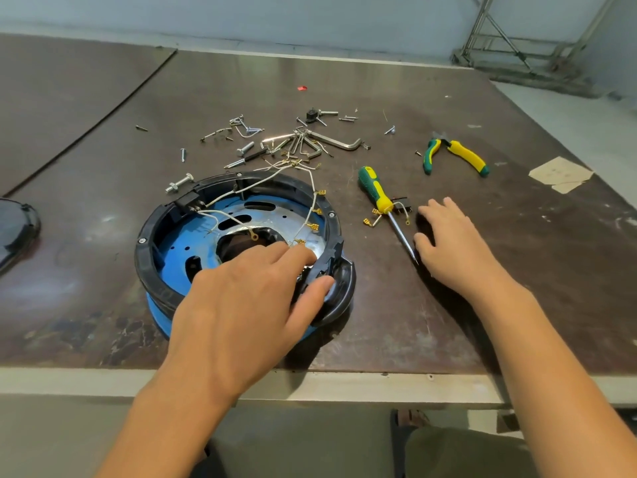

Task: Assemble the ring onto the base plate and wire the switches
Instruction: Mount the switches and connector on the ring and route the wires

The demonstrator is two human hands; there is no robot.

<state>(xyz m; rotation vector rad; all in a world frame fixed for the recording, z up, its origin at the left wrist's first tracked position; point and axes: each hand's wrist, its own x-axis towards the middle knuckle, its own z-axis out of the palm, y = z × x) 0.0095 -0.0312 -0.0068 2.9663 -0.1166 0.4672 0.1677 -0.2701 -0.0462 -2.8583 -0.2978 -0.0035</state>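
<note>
Fingers [293, 255] of the left hand [241, 298] lie nearly straight across the near-right rim of the black ring [146, 260], seated on the blue base plate [167, 243] (thumb outside, steadying, not gripping). The right hand [458, 243] rests spread and empty. A loose switch [401, 205] lies just beyond its fingertips, beside the screwdriver [377, 194], so this hand is nearer.

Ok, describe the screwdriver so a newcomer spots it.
Find the black ring on the blue base plate; the screwdriver lies just right of it. Unlike the two-handled pliers farther back, it has one green-and-yellow handle and a straight shaft.
</note>
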